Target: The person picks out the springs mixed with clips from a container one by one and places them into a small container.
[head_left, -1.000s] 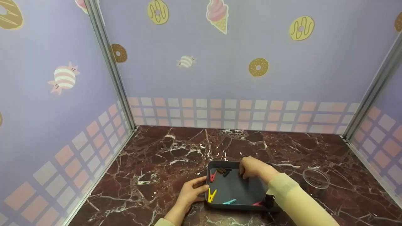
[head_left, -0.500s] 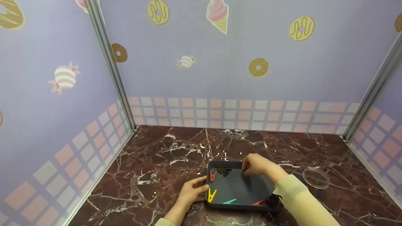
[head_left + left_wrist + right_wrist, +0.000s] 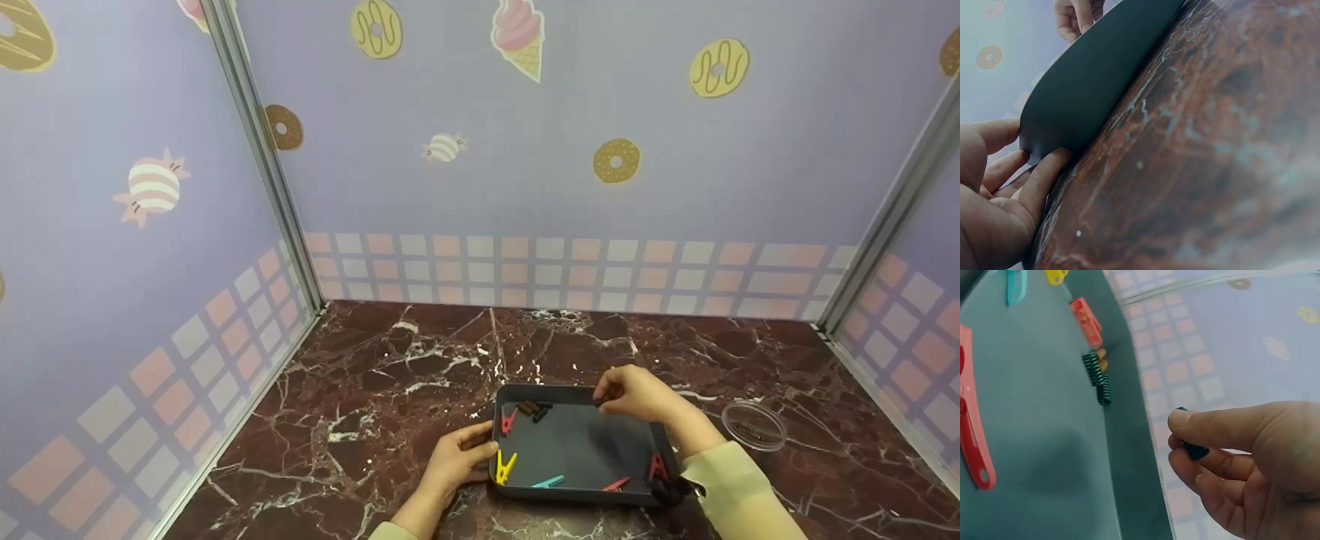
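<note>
My right hand (image 3: 634,394) pinches a small dark green spring (image 3: 1195,450) between thumb and fingertips, above the far right part of the dark grey tray (image 3: 577,495). My left hand (image 3: 454,461) rests its extended fingers against the tray's left outer wall. Dark green springs (image 3: 1094,370) and brownish ones lie together in the tray's far left corner. Beside them is a red clip (image 3: 508,421), with a yellow clip (image 3: 506,468) in the near left corner. A blue clip (image 3: 550,481) and a red clip (image 3: 617,485) lie along the near wall, another red clip (image 3: 658,466) at the right wall.
Right of the tray stands a clear round dish (image 3: 754,425) with small dark pieces inside. The table (image 3: 390,420) is dark red marble pattern. Patterned panels (image 3: 480,187) close off the back and both sides.
My right hand has risen and drifted right, away from the tray's floor, with the spring in its fingers. The red clip at the right wall has come into sight. My left hand stays put.
</note>
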Motion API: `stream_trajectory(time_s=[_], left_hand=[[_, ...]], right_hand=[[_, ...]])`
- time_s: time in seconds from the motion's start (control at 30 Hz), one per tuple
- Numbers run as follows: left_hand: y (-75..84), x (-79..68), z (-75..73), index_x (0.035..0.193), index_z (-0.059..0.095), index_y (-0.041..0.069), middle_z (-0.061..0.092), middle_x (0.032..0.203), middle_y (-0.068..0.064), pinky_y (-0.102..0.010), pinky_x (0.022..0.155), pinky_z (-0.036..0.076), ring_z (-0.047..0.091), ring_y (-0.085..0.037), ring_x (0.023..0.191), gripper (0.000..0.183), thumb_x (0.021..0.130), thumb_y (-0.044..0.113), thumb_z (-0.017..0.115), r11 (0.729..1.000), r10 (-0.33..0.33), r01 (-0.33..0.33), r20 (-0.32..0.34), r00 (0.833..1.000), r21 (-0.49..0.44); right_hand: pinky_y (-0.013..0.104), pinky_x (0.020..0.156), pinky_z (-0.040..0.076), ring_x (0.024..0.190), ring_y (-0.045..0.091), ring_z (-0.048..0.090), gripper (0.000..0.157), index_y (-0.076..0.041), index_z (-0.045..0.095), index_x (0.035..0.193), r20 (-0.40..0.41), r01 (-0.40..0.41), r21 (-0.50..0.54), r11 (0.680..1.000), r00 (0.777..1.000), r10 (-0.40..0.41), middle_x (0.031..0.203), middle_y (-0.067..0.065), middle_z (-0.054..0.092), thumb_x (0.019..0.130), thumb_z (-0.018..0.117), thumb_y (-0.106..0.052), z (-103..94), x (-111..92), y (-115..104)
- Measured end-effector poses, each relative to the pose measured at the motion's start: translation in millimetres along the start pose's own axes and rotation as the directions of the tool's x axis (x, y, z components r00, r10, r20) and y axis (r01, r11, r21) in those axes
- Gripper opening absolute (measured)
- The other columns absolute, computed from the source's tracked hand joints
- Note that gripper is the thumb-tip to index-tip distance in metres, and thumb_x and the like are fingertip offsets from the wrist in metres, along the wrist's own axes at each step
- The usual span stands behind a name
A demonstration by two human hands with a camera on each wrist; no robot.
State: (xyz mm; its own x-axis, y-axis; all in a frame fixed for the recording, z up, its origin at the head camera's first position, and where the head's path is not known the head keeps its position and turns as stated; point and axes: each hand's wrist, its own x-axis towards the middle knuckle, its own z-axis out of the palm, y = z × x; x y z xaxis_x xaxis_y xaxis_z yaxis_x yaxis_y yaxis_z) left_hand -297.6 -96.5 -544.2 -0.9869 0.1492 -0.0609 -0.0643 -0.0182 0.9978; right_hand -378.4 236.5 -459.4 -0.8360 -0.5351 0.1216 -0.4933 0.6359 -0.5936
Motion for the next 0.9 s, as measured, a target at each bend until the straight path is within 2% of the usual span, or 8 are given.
stream_trajectory(time_s=[0.47, 0.57, 0.7, 0.9], left_hand=[[0.8, 0.1, 0.2, 0.142, 0.055, -0.009, 0.059, 0.140, -0.034, -0.043, 0.081, 0.065, 0.068, -0.025, 0.113, 0.052, 0.095, 0.006, 0.070, 0.999, 0.011, -0.010, -0.015, 1.000, 0.044], [0.4, 0.6, 0.2, 0.143, 0.054, -0.009, 0.058, 0.140, -0.034, -0.044, 0.080, 0.066, 0.068, -0.027, 0.113, 0.052, 0.095, 0.006, 0.070, 0.999, 0.004, -0.003, -0.013, 1.000, 0.039], [0.6, 0.5, -0.1, 0.141, 0.057, -0.009, 0.061, 0.138, -0.033, -0.039, 0.085, 0.064, 0.068, -0.028, 0.115, 0.051, 0.095, 0.007, 0.071, 0.997, 0.027, -0.025, -0.023, 0.999, 0.079], [1.5, -0.4, -0.5, 0.140, 0.057, -0.010, 0.063, 0.135, -0.031, -0.040, 0.088, 0.064, 0.068, -0.028, 0.114, 0.050, 0.094, 0.006, 0.071, 0.997, 0.031, -0.030, -0.020, 0.999, 0.068]], right_hand=[[0.020, 0.070, 0.054, 0.080, 0.004, 0.062, 0.015, 0.003, 0.073, 0.100, -0.108, -0.043, 0.197, 0.979, 0.992, 0.065, 0.093, 0.012, 0.074, 0.087, 0.078, -0.004, -7.5, -35, 15], [0.020, 0.070, 0.054, 0.080, 0.005, 0.063, 0.016, 0.004, 0.072, 0.101, -0.122, -0.059, 0.219, 0.974, 0.989, 0.087, 0.093, 0.012, 0.073, 0.087, 0.078, -0.003, -9.1, -41, 19], [0.020, 0.071, 0.054, 0.081, 0.006, 0.063, 0.017, 0.002, 0.073, 0.101, -0.144, -0.086, 0.228, 0.970, 0.982, 0.121, 0.095, 0.012, 0.072, 0.087, 0.079, -0.007, -12.5, -48, 23], [0.020, 0.072, 0.056, 0.081, 0.003, 0.064, 0.021, 0.005, 0.072, 0.104, -0.162, -0.096, 0.252, 0.963, 0.977, 0.140, 0.097, 0.016, 0.073, 0.088, 0.078, -0.008, -20.0, -60, 30]])
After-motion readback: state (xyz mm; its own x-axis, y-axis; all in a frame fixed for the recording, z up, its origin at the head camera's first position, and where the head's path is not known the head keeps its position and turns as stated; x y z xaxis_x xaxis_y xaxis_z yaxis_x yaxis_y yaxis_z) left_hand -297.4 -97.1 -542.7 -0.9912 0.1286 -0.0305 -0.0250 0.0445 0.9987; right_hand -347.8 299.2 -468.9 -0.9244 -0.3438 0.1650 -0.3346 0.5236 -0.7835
